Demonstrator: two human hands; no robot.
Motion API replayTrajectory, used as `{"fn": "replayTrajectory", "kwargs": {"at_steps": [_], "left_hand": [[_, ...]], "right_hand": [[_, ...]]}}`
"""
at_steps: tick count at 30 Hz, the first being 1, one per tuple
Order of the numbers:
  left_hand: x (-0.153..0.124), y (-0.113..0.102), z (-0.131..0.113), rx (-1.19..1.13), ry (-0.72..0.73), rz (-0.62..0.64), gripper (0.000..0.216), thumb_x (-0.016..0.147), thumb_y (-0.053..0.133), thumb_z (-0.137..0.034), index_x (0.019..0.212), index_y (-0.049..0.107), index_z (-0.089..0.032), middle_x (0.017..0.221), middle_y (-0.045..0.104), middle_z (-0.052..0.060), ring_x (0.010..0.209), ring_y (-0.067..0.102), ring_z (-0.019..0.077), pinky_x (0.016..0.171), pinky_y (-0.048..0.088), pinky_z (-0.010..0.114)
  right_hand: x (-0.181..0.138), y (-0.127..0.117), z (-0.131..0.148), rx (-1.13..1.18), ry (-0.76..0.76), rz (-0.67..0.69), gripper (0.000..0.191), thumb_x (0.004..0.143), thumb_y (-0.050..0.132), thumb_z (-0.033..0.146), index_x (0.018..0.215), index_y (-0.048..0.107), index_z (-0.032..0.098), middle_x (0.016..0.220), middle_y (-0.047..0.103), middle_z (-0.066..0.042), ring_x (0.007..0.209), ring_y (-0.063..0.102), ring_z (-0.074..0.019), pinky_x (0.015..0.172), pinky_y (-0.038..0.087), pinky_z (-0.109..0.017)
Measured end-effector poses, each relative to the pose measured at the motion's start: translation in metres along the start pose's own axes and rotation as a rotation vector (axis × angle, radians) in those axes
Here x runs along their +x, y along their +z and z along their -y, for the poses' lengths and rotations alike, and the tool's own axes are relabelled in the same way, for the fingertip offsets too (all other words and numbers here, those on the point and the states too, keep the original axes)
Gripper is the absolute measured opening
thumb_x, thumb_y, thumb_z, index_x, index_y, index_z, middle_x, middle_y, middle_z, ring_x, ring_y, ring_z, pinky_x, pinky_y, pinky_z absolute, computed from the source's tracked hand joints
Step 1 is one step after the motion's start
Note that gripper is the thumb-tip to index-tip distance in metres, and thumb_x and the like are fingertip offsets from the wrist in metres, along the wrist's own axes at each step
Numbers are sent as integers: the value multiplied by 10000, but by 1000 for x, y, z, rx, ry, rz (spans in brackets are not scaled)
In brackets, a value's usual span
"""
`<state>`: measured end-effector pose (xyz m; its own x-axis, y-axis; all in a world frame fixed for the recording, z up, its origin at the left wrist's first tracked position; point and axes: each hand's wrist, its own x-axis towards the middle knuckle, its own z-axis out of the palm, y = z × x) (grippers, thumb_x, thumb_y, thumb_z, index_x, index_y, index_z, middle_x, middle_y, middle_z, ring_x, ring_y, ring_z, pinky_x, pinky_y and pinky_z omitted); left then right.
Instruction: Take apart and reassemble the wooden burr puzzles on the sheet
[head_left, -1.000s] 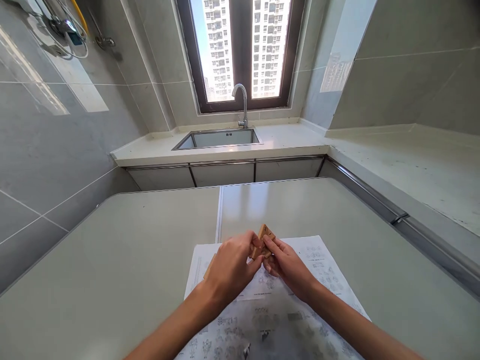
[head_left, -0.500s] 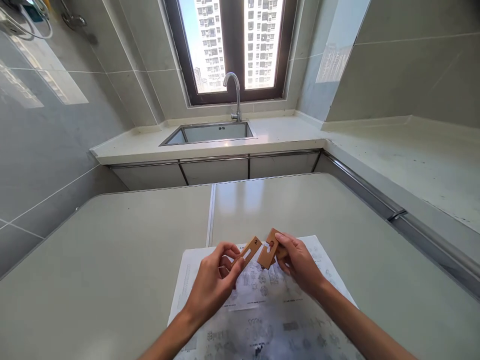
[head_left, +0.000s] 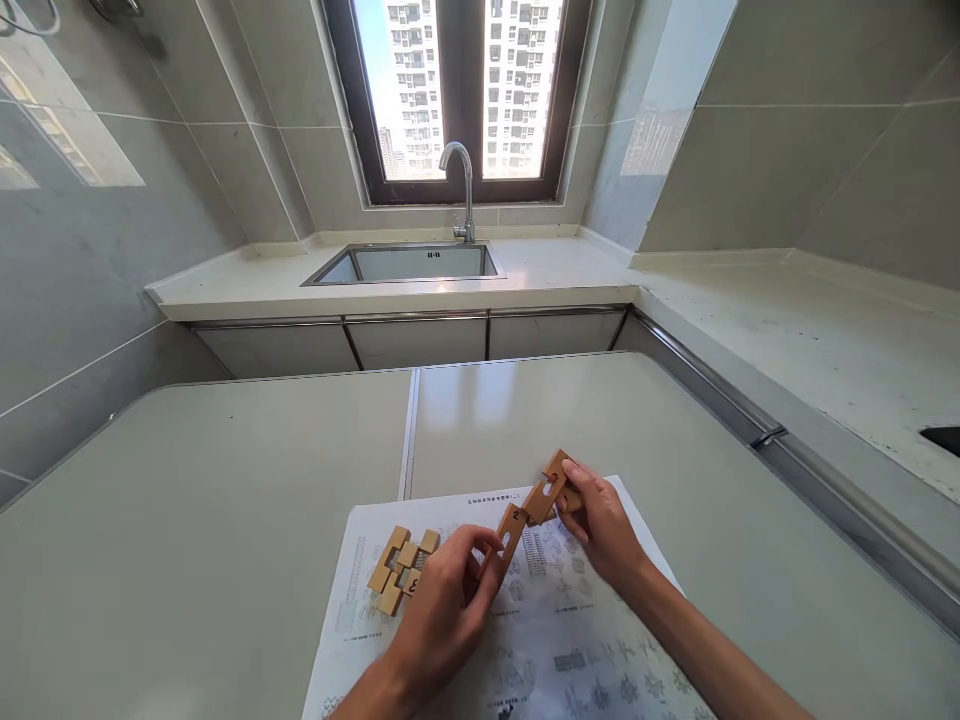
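My left hand [head_left: 457, 600] pinches a slotted wooden puzzle piece [head_left: 511, 530] marked with a 2. Its upper end meets, or nearly meets, a notched wooden puzzle piece [head_left: 541, 498] held in my right hand [head_left: 604, 520]. The right hand's fingers close around that piece, and more wood shows behind it by the fingertips. Left of my left hand, several notched wooden pieces [head_left: 401, 565] lie grouped on a printed sheet [head_left: 375, 640], one bearing a 3. My left hand partly covers this group. Both hands hover above the sheet.
The sheet, printed with small diagrams, lies on a pale table [head_left: 225, 520] with a seam [head_left: 410, 430] down it. Beyond stands a counter [head_left: 555, 265] with a sink [head_left: 424, 262] and a tap [head_left: 466, 190] below a window. Another counter [head_left: 847, 340] runs along the right.
The two held pieces have come together from a small gap. My left hand has moved slightly right and down, and the group of wooden pieces on the sheet has come into sight.
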<state>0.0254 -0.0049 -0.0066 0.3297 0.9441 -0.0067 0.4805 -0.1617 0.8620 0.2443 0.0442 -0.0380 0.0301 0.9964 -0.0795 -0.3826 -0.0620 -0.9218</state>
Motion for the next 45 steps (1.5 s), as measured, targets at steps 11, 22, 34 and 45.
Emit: {"fn": "replayTrajectory", "kwargs": {"at_steps": [11, 22, 34, 45], "left_hand": [[-2, 2, 2, -541, -212, 15, 524, 928, 677, -546, 1313, 573, -206, 956, 643, 25, 672, 661, 156, 670, 593, 305], [-2, -4, 9, -574, -207, 39, 419, 956, 595, -634, 1003, 646, -221, 948, 705, 29, 920, 680, 223, 890, 542, 315], [-1, -11, 2, -390, -67, -30, 303, 1027, 545, -491, 947, 644, -216, 1169, 678, 94, 1001, 655, 242, 881, 552, 328], [2, -19, 7, -212, -18, -143, 286, 1031, 543, -464, 934, 658, -221, 1101, 716, 83, 985, 672, 251, 901, 539, 351]], "right_hand": [[-8, 4, 0, 233, 215, 6, 419, 859, 763, 588, 715, 595, 232, 558, 473, 40, 440, 367, -105, 376, 318, -233], [-20, 16, -5, 188, 284, 246, 436, 934, 663, 593, 747, 608, 204, 672, 514, 9, 572, 449, -133, 478, 394, -234], [-19, 15, -3, -80, 190, 330, 444, 1007, 535, 601, 787, 568, 217, 748, 534, -2, 677, 444, -168, 637, 418, -273], [-24, 20, -4, -391, 57, 370, 477, 1026, 528, 616, 761, 508, 219, 710, 527, 29, 643, 462, -143, 624, 399, -263]]}}
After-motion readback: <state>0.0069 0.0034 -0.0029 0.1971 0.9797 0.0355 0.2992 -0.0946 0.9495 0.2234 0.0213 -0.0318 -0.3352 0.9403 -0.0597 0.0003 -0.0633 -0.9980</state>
